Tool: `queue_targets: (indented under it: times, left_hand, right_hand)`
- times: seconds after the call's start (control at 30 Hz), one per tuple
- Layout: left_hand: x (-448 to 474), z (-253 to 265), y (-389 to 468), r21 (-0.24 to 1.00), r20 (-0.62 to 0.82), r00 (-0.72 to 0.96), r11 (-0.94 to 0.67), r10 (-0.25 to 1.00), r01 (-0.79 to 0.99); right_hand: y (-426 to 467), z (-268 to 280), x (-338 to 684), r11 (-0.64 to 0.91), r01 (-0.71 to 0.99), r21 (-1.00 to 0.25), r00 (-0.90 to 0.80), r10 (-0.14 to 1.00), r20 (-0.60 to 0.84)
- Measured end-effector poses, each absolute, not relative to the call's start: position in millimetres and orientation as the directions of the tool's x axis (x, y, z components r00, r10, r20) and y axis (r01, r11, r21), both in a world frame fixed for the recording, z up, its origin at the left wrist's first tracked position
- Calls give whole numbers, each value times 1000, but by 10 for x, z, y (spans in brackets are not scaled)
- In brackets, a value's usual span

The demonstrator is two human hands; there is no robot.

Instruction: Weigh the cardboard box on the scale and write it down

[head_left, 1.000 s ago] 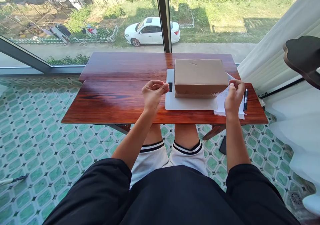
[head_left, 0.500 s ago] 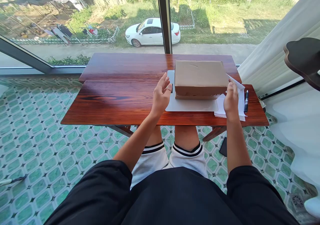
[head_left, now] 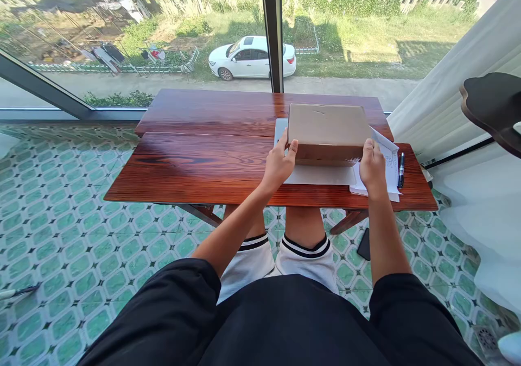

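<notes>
Wooden table (head_left: 195, 165) by window: cardboard box (head_left: 328, 127).
Left hand (head_left: 279, 165) and right hand (head_left: 371, 166) clasp its near corners; papers (head_left: 391, 165), pen (head_left: 401, 166) right.

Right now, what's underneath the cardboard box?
The cardboard box sits on a flat white board; papers poke out at its right. Anything directly beneath its middle is hidden.

Both hands grip a closed cardboard box (head_left: 328, 126) — left hand (head_left: 279, 166) at its left end, right hand (head_left: 372, 166) at its right — on a white mat (head_left: 321, 175) atop the wooden desk (head_left: 195, 159); papers (head_left: 391, 162) and a pen (head_left: 401, 166) lie just right.
</notes>
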State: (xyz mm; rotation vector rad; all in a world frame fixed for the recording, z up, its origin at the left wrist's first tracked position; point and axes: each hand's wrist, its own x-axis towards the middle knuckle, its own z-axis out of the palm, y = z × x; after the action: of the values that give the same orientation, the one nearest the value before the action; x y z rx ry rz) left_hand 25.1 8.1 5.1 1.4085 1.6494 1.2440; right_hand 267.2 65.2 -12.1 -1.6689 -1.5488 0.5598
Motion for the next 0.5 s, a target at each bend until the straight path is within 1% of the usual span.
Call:
queue_targets:
  times: [0.23, 0.5]
  left_hand:
    - [278, 127, 81, 914, 116, -288, 11, 951, 406]
    - [90, 248, -9, 919, 192, -320, -55, 928, 391]
  right_hand:
    - [616, -32, 2609, -3, 648, -762, 217, 960, 180]
    - [513, 174, 2445, 80, 659, -748, 170, 953, 252]
